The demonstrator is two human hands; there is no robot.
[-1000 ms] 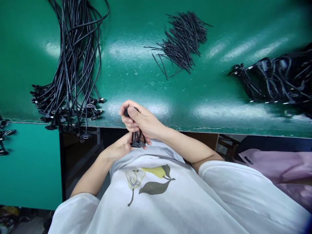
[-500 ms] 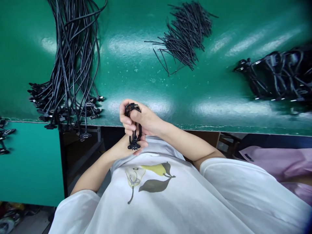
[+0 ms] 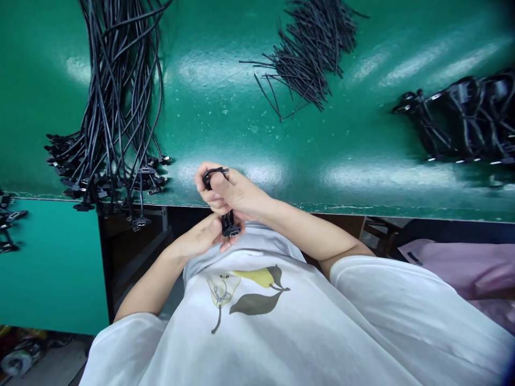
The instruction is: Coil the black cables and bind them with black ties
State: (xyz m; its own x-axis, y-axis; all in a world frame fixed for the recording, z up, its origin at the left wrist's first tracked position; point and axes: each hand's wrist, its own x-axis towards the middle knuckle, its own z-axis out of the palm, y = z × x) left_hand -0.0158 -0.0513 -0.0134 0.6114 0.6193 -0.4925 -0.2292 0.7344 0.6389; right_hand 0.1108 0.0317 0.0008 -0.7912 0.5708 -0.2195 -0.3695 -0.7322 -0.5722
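Black looped cable is held before the white printed shirt by right hand with closed fingers; whether left hand grips, I cannot tell. Folded black bundles look done, long black cables not yet.

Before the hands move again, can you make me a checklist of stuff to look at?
1. Right hand gripping the coiled cable: ok, its thumb presses on it.
2. Left hand close by: ok, it is at the coil's lower end.
3. Coil fastened around its middle: cannot tell, the fingers cover it.
4. Thin black strips on the table: ok, in a loose pile.
5. Long cables all on the table: not ok, some connectors hang over the front edge.
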